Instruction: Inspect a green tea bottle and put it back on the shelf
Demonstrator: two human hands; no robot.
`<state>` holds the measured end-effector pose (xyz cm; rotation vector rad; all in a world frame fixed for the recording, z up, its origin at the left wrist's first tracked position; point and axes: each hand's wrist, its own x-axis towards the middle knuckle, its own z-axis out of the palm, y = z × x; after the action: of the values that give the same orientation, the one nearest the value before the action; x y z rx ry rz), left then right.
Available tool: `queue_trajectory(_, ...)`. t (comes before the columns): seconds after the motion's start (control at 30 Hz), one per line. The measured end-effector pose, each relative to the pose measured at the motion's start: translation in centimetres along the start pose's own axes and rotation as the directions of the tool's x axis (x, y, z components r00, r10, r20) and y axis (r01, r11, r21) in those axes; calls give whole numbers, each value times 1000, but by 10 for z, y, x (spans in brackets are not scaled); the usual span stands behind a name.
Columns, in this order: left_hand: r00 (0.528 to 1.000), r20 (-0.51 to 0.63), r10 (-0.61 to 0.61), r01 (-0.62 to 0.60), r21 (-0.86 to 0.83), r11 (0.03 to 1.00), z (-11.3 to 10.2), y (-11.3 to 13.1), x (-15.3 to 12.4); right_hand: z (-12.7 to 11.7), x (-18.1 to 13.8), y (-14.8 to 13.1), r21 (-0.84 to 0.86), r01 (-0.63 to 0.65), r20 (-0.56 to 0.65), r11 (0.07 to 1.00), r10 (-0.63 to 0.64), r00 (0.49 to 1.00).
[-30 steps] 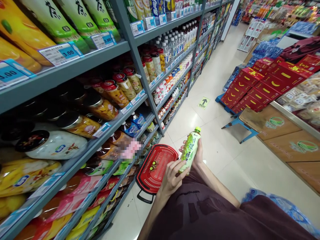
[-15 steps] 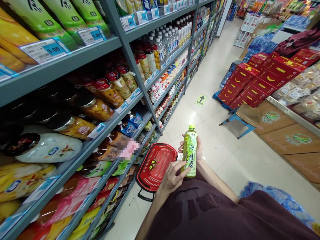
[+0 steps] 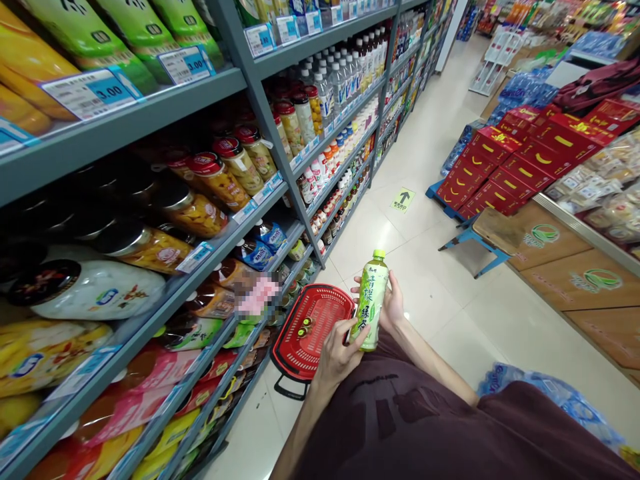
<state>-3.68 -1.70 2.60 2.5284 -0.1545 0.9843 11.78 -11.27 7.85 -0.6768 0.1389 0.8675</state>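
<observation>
**Green bottle tipping back toward the shelf side, both hands on it**

You are holding a green drink bottle (image 3: 371,301) in front of your body, above the floor of a shop aisle and just to the right of a red basket (image 3: 311,333) that is sitting on the tiles below the shelves.

Your right hand (image 3: 391,305) is wrapping the bottle from behind; the fingers are curling round its far side, with fingertips showing past the left edge of the label. Your left hand (image 3: 340,352) is meeting the bottle low down, thumb and fingers closing on the base. Both hands are gripping it.

Change noted: half a second ago the bottle was standing near upright, and a second ago it was leaning with its cap to the right. It is now leaning slightly again, cap up and a touch right, label turned toward you, and sitting a little further left, closer to the basket rim. You are turning it in the hands rather than letting go, so the handling reads as inspection of the label, judging by the orientation alone.

Surroundings: grey shelving (image 3: 150,127) is running along your left, stocked with jars (image 3: 220,181) and bottles. Red boxes (image 3: 520,167) are stacked across the aisle on your right. A green arrow sticker (image 3: 403,199) is lying on the floor ahead.
</observation>
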Motion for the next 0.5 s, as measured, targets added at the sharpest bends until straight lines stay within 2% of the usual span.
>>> queue_trajectory(0.17, 997, -55, -58, 59, 16, 998, 2, 3, -1, -2, 0, 2, -21, -25, -4, 999, 25, 1000)
queue_trajectory(0.33, 957, -102, -271, 264, -83, 961, 6, 10, -7, -4, 1, 2, 26, 17, -5, 1000, -17, 1000)
queue_trajectory(0.4, 930, -58, -364, 351, -155, 923, 7, 12, -8, -5, 2, 1, 42, 43, -21, 998, -42, 999)
queue_trajectory(0.5, 863, 89, -497, 501, -275, 820, 4, 14, -4, -7, 1, -1, 47, 58, -28, 997, -57, 998)
